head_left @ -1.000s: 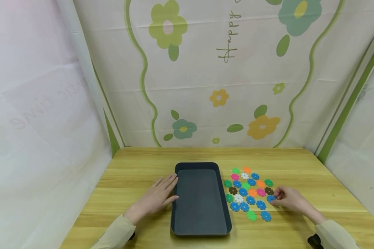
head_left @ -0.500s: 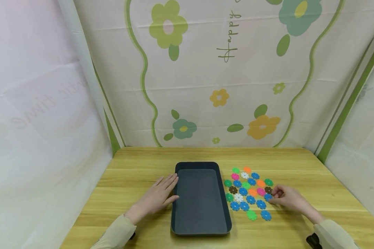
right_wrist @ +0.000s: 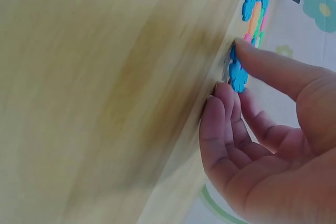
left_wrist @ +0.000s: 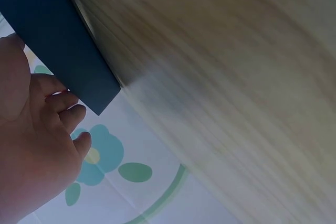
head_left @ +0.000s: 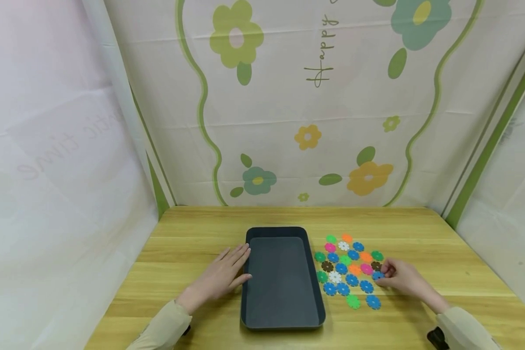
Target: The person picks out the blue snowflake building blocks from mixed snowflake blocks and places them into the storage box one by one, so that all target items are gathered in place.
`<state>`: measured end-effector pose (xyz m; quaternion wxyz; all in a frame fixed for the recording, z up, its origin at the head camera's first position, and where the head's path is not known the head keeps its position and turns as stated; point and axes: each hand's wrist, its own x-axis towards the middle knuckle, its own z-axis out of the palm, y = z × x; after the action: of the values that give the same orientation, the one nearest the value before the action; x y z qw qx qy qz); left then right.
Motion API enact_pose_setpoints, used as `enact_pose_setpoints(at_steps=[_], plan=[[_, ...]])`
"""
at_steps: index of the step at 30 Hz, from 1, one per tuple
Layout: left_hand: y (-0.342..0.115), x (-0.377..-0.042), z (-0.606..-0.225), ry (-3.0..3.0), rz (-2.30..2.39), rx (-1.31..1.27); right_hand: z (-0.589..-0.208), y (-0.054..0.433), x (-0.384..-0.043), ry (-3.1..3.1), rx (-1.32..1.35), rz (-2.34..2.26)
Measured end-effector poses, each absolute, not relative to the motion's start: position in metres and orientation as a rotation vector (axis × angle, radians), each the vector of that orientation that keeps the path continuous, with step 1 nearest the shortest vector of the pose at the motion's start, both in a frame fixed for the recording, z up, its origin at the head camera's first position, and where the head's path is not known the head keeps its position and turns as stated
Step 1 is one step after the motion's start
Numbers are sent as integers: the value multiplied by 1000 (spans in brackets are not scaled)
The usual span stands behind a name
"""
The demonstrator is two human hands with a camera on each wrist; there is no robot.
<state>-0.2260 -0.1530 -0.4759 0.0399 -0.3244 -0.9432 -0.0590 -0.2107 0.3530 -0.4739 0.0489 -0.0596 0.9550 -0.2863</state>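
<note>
Right of centre on the yellowish wood-grain bench (head_left: 201,224) sit flat, flower-shaped plastic discs (head_left: 352,280), mixed colours. Right hand (head_left: 405,278) pinches a blue notched plastic disc (head_left: 378,275) between thumb and fingers, on the cluster's side toward the bench's right edge. Left hand (head_left: 220,273), fingers straight, touches dark grey rectangular tray's (head_left: 284,287) left rim, in from bench's far edge.

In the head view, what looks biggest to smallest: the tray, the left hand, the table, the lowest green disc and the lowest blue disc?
1. Table
2. Tray
3. Left hand
4. Lowest green disc and lowest blue disc: too alike to rank
</note>
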Motion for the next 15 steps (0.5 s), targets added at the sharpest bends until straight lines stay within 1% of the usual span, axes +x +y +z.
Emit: enact_pose_setpoints(at_steps=[15], plan=[[-154, -228, -477, -2902, -168, -993, -459, 350, -211, 2757, -291, -1118]])
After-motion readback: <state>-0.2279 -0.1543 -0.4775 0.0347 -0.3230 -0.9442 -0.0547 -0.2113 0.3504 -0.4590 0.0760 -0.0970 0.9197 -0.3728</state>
